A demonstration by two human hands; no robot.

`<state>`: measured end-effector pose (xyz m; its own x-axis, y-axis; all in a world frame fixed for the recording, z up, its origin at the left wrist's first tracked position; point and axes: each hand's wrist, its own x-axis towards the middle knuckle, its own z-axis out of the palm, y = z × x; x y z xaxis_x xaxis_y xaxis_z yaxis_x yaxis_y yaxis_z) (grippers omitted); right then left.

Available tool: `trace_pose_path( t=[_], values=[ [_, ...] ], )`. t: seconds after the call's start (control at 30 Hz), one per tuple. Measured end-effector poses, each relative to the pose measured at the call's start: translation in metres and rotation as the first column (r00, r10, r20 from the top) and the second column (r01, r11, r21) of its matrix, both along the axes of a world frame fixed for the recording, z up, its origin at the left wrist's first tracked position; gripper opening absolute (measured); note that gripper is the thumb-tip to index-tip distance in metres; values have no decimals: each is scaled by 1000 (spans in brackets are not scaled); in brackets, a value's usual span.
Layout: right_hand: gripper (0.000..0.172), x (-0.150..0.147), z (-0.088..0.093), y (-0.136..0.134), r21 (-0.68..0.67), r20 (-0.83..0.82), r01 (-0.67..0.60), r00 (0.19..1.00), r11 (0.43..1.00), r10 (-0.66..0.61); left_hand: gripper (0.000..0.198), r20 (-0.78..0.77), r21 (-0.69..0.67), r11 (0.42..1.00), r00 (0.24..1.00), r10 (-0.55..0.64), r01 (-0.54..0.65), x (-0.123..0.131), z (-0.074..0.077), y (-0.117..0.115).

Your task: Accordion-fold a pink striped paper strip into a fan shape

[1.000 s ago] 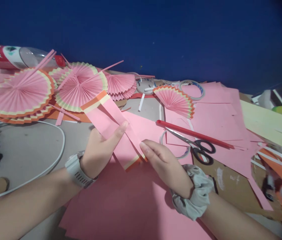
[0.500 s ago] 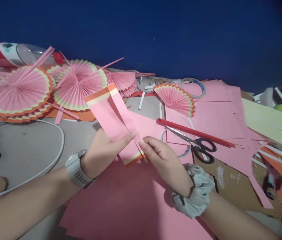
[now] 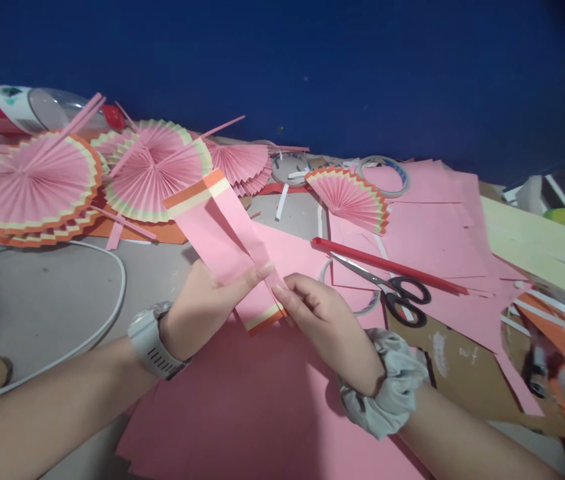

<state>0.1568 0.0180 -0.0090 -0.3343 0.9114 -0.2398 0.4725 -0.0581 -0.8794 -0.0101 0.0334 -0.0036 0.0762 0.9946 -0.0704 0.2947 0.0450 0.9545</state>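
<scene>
A folded pink paper strip with orange and cream bands at both short ends is held tilted in front of me. My left hand grips it from the left, thumb pressed flat on its face and fingers hidden behind. At the lower right edge, my right hand pinches the paper's folded side between thumb and forefinger. One long side is folded over, making a flap along the strip. Below both hands lies a large pink paper sheet.
Pleated paper fans line the back left beside a plastic bottle. Scissors and a red stick lie to the right, near tape rolls and pink sheets. A white cable curves at left.
The view has shifted very slightly. Both hands keep their hold on the folded strip, with barely any movement.
</scene>
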Motion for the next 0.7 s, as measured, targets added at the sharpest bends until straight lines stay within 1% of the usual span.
trace_pose_path(
  t=[0.1, 0.17, 0.3, 0.43, 0.53, 0.7],
  values=[
    [36, 0, 0, 0, 9, 18, -6, 1000, 1000, 6, 32, -39, -4, 996, 995, -88, 88, -1, -2, -1],
    [36, 0, 1, 0, 14, 15, -9, 1000, 1000, 9, 33, -46, 0, 994, 993, -110, 110, -2, -3, -2],
    [34, 1, 1, 0, 3, -6, -7, 1000, 1000, 7, 26, -68, 23, 997, 995, -70, 72, -2, -3, -2],
    [35, 1, 1, 0, -18, -15, -7, 1000, 1000, 6, 24, -48, 39, 994, 994, -98, 100, -1, -1, 0],
    [35, 1, 1, -1, -37, -23, -8, 1000, 999, 8, 18, -8, 52, 994, 995, -95, 95, 0, 1, 1],
    [36, 1, 0, -1, -34, -22, -5, 1000, 999, 5, 23, -47, 37, 997, 997, -66, 68, -1, 0, 1]
  ],
)
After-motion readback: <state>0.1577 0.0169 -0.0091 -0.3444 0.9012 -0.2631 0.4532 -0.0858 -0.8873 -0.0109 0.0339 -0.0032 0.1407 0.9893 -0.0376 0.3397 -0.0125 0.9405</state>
